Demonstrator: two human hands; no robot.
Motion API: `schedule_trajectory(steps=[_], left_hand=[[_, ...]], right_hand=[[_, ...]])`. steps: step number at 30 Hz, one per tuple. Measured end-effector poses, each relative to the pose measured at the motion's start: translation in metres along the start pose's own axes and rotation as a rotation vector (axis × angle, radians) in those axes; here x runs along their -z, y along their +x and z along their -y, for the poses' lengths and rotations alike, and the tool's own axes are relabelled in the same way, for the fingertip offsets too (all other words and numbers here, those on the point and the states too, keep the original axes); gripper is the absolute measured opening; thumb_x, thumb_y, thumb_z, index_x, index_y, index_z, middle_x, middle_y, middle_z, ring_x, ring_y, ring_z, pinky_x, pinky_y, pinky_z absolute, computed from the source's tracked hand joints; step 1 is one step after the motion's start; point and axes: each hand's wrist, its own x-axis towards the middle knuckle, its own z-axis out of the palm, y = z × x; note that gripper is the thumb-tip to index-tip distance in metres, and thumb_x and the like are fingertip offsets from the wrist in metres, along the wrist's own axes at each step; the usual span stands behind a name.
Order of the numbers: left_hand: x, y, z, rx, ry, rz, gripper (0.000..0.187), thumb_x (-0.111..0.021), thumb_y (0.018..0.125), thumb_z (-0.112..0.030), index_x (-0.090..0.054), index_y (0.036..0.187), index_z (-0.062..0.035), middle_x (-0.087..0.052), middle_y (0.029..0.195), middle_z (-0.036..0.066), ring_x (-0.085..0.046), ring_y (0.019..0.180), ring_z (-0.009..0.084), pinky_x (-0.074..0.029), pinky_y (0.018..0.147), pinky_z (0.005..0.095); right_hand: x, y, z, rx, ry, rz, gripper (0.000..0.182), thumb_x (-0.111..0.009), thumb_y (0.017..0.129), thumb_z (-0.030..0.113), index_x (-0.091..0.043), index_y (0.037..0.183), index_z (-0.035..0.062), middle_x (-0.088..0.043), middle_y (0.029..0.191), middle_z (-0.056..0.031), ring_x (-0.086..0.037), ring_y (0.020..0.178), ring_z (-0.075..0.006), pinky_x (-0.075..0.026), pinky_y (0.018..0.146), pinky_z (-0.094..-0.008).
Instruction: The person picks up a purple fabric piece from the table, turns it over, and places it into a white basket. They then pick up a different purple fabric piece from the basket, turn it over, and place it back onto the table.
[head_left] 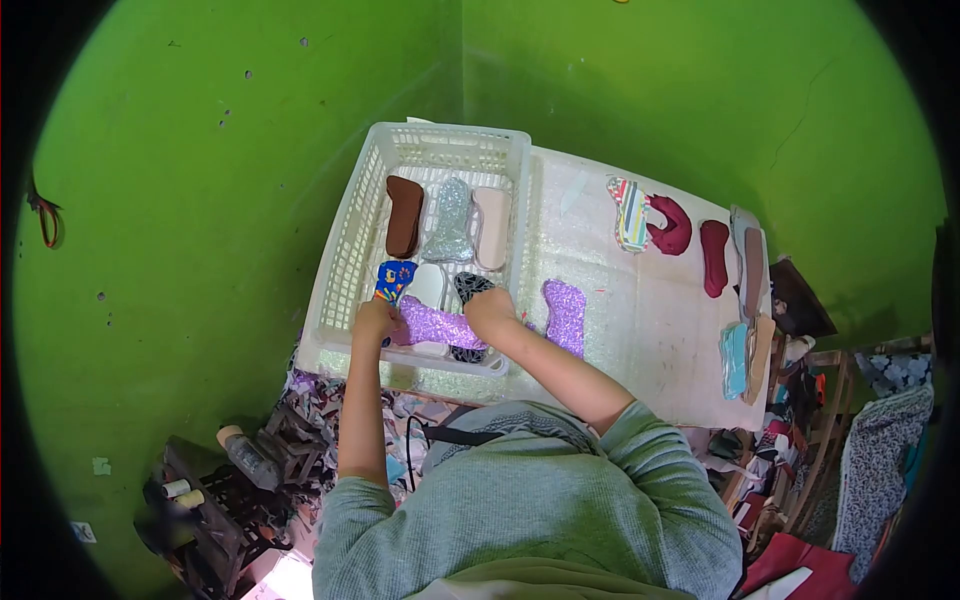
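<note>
A person's two bare hands hold a glittery purple piece (435,325) over the near end of a white plastic basket (345,200) on the tabletop (640,330). The left hand (376,320) pinches one end; the right hand (490,318) closes on the other (its fingertips are hidden from the camera). The long axis runs from hand to hand, crosswise to the wearer, dipping slightly nearer the body at the right hand; with both ends partly covered, which one leads cannot be told. A blue patterned piece (395,280) lies just beyond the left hand, a black patterned piece (472,285) just beyond the right, a white piece (429,285) between them. Good handling here likely calls for light, even grips at both ends, without bending the middle or brushing the pieces beneath.
</note>
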Motion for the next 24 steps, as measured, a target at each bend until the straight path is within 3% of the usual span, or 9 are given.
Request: schedule_trajectory(steps=[4,13,15,16,18,20,24], left_hand=[[-0.005,0.006,0.004,0.065,0.004,0.082,0.029,-0.076,0.058,-0.026,-0.069,0.084,-0.0157,-0.065,0.088,0.012,-0.063,0.083,0.0278,-0.051,0.073,0.0359],[0.007,-0.011,-0.017,-0.045,0.082,-0.031,0.020,-0.072,0.064,-0.016,-0.065,0.081,-0.0078,-0.064,0.086,0.015,-0.062,0.083,0.0299,-0.050,0.071,0.0377],[0.004,-0.015,-0.026,-0.347,-0.033,-0.421,0.012,-0.068,0.062,-0.010,-0.064,0.073,-0.0062,-0.063,0.071,0.013,-0.061,0.069,0.0291,-0.048,0.064,0.0359],[0.007,-0.017,-0.030,-0.347,-0.034,-0.421,0.012,-0.068,0.062,-0.010,-0.064,0.073,-0.0062,-0.063,0.071,0.013,-0.061,0.069,0.0291,-0.048,0.064,0.0359],[0.014,-0.021,-0.036,-0.524,-0.183,-0.229,0.014,-0.063,0.063,-0.004,-0.065,0.078,-0.0060,-0.063,0.074,0.013,-0.061,0.071,0.0271,-0.048,0.065,0.0342],[0.009,-0.016,-0.032,-0.543,-0.188,-0.141,0.016,-0.062,0.063,-0.003,-0.066,0.078,-0.0062,-0.064,0.075,0.012,-0.061,0.071,0.0259,-0.048,0.065,0.0332],[0.011,-0.016,-0.030,-0.537,-0.150,0.032,0.017,-0.065,0.062,-0.002,-0.068,0.079,-0.0073,-0.065,0.076,0.012,-0.063,0.072,0.0243,-0.048,0.066,0.0332]], right_hand=[[-0.002,0.002,0.001,-0.005,0.004,0.017,0.017,-0.054,0.075,0.010,-0.069,0.083,0.0114,-0.067,0.086,-0.0065,-0.065,0.080,-0.0206,-0.051,0.061,-0.0317],[0.001,-0.002,0.001,0.009,0.068,-0.013,0.016,-0.053,0.076,0.009,-0.068,0.081,0.0097,-0.067,0.085,-0.0086,-0.065,0.077,-0.0226,-0.051,0.060,-0.0334],[0.003,-0.004,0.000,0.014,0.130,-0.050,0.016,-0.053,0.075,0.008,-0.068,0.080,0.0095,-0.067,0.085,-0.0099,-0.065,0.076,-0.0237,-0.051,0.060,-0.0346],[0.002,-0.005,-0.001,0.070,0.192,-0.138,0.017,-0.052,0.075,0.007,-0.068,0.080,0.0105,-0.066,0.083,-0.0105,-0.065,0.075,-0.0248,-0.051,0.060,-0.0356],[-0.001,-0.005,-0.002,0.125,0.255,-0.226,0.018,-0.052,0.074,0.007,-0.068,0.080,0.0115,-0.066,0.082,-0.0111,-0.065,0.074,-0.0260,-0.051,0.060,-0.0367],[-0.008,-0.001,-0.003,0.252,0.163,-0.181,0.018,-0.051,0.074,0.007,-0.067,0.080,0.0139,-0.065,0.079,-0.0102,-0.064,0.074,-0.0262,-0.050,0.061,-0.0368],[-0.014,0.000,-0.004,0.290,0.155,-0.148,0.016,-0.052,0.074,0.009,-0.066,0.080,0.0147,-0.065,0.078,-0.0086,-0.064,0.076,-0.0252,-0.050,0.064,-0.0374]])
